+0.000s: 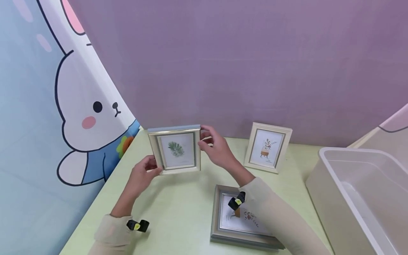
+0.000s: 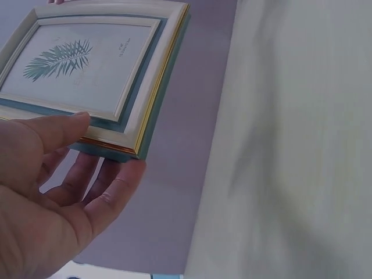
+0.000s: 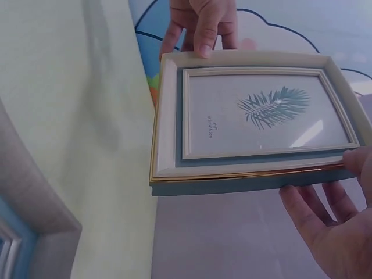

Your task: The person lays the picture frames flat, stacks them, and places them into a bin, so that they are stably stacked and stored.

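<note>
Just left of centre in the head view, the left hand (image 1: 143, 175) is closely pinching a cream palm-leaf picture frame (image 1: 176, 150) by its lower left corner; the right hand (image 1: 216, 147) is pinching its upper right edge.

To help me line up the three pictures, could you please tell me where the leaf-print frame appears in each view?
Head: the leaf-print frame is left of centre, below mid-height.
Left wrist: the leaf-print frame fills the upper left.
Right wrist: the leaf-print frame lies right of centre.
Shared landmark: the left hand, gripping this frame in all three.
</note>
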Demonstrator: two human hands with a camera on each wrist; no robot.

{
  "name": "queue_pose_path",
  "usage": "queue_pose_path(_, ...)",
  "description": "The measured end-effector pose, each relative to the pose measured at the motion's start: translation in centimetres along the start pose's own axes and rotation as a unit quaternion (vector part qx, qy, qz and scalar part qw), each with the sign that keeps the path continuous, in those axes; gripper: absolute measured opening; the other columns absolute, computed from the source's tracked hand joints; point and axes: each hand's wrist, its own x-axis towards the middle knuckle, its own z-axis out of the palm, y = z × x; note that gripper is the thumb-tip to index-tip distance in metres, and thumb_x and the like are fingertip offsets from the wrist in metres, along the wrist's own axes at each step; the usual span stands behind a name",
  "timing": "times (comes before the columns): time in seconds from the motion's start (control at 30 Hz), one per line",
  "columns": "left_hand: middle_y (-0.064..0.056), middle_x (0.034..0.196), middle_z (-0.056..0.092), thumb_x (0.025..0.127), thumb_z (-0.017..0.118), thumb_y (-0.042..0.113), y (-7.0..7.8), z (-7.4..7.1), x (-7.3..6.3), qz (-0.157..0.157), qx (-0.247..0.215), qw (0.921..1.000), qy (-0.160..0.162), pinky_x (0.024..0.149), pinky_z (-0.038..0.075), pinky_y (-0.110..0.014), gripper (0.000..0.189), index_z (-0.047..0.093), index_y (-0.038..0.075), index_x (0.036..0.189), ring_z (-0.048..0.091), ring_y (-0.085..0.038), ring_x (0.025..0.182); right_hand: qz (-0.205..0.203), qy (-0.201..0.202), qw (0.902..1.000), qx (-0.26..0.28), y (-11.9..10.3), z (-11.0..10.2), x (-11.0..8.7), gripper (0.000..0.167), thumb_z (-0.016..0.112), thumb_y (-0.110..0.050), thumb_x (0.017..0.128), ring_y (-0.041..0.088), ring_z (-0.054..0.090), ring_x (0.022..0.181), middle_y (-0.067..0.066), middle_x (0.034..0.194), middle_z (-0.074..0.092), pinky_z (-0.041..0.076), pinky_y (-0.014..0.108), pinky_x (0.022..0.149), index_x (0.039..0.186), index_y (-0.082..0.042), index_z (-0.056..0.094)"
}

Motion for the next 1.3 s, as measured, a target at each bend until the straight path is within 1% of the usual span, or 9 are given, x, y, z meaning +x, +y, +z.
queue_pose_path(0.13, -0.014, 0.115, 0.070, 0.097, 0.070, 0.016, 0.9, 0.5, 0.2, 0.015, 0.006, 0.9999, -0.004, 0.088, 0.059, -0.044, 0.038, 0.060, 0.010, 0.134, 0.065, -0.033, 0.114, 0.008, 0.014, 0.9997, 0.018, -0.1, -1.0, -0.8, 0.052, 0.060, -0.012, 0.102, 0.033, 0.066, 0.110, 0.015, 0.121, 0.060, 0.061, 0.036, 0.088, 0.151, -0.014, 0.042)
queue_pose_path(0.23, -0.012, 0.116, 0.070, 0.097, 0.070, 0.016, 1.6, 0.9, 0.3, 0.018, 0.005, 0.9998, -0.009, 0.090, 0.059, -0.047, 0.040, 0.059, 0.012, 0.135, 0.065, -0.033, 0.115, 0.011, 0.024, 0.9992, 0.030, -0.1, -1.7, -1.5, 0.052, 0.061, -0.011, 0.101, 0.032, 0.066, 0.107, 0.017, 0.121, 0.060, 0.061, 0.038, 0.087, 0.150, -0.013, 0.043)
queue_pose_path(0.37, -0.011, 0.116, 0.070, 0.097, 0.070, 0.017, 2.5, 1.3, 0.3, 0.016, 0.009, 0.9997, -0.017, 0.090, 0.060, -0.046, 0.039, 0.060, 0.013, 0.135, 0.065, -0.032, 0.114, 0.019, 0.033, 0.9983, 0.045, 0.2, -2.6, -2.4, 0.053, 0.062, -0.010, 0.101, 0.029, 0.066, 0.105, 0.017, 0.121, 0.059, 0.062, 0.041, 0.088, 0.150, -0.013, 0.042)
queue_pose_path(0.43, -0.011, 0.116, 0.071, 0.097, 0.070, 0.016, 3.0, 1.5, 0.3, 0.019, 0.010, 0.9996, -0.021, 0.090, 0.060, -0.046, 0.039, 0.060, 0.013, 0.135, 0.066, -0.032, 0.114, 0.027, 0.039, 0.9973, 0.055, 0.4, -3.0, -2.8, 0.055, 0.062, -0.009, 0.101, 0.027, 0.065, 0.105, 0.016, 0.121, 0.059, 0.062, 0.040, 0.088, 0.151, -0.014, 0.041)
queue_pose_path(0.67, -0.011, 0.116, 0.072, 0.096, 0.071, 0.014, 4.6, 1.8, 0.2, 0.035, 0.017, 0.9987, -0.033, 0.089, 0.060, -0.046, 0.042, 0.060, 0.012, 0.136, 0.068, -0.032, 0.111, 0.043, 0.068, 0.9910, 0.107, 0.8, -4.0, -4.1, 0.058, 0.059, -0.001, 0.099, 0.025, 0.063, 0.098, 0.021, 0.120, 0.056, 0.063, 0.034, 0.085, 0.153, -0.006, 0.037)
queue_pose_path(0.9, -0.010, 0.112, 0.074, 0.094, 0.073, 0.013, 5.6, 1.9, 0.2, 0.054, 0.031, 0.9971, -0.043, 0.087, 0.061, -0.045, 0.043, 0.061, 0.012, 0.135, 0.069, -0.031, 0.109, 0.065, 0.085, 0.9851, 0.135, 1.0, -4.7, -5.5, 0.062, 0.059, 0.001, 0.098, 0.014, 0.064, 0.094, 0.013, 0.117, 0.055, 0.063, 0.034, 0.085, 0.154, -0.005, 0.033)
queue_pose_path(1.0, -0.010, 0.111, 0.074, 0.094, 0.074, 0.013, 5.9, 1.9, 0.1, 0.061, 0.035, 0.9965, -0.046, 0.086, 0.062, -0.044, 0.042, 0.062, 0.012, 0.134, 0.069, -0.030, 0.108, 0.060, 0.089, 0.9831, 0.148, 1.1, -4.8, -5.9, 0.058, 0.059, 0.002, 0.098, 0.014, 0.065, 0.092, 0.010, 0.113, 0.055, 0.063, 0.035, 0.085, 0.151, -0.006, 0.037)
queue_pose_path(1.13, -0.010, 0.111, 0.074, 0.093, 0.074, 0.013, 6.4, 1.9, 0.1, 0.072, 0.042, 0.9953, -0.049, 0.085, 0.062, -0.044, 0.043, 0.062, 0.012, 0.134, 0.070, -0.030, 0.108, 0.046, 0.095, 0.9814, 0.160, 1.2, -5.0, -6.6, 0.048, 0.059, 0.003, 0.097, 0.013, 0.066, 0.090, 0.006, 0.109, 0.057, 0.063, 0.037, 0.084, 0.142, -0.008, 0.045)
queue_pose_path(1.3, -0.011, 0.110, 0.075, 0.093, 0.075, 0.012, 7.4, 1.9, 0.0, 0.089, 0.042, 0.9936, -0.057, 0.082, 0.062, -0.043, 0.042, 0.063, 0.011, 0.133, 0.071, -0.030, 0.106, 0.047, 0.101, 0.9783, 0.175, 1.6, -5.3, -7.6, 0.039, 0.059, 0.002, 0.098, 0.011, 0.068, 0.090, 0.003, 0.108, 0.057, 0.063, 0.038, 0.084, 0.131, -0.015, 0.049)
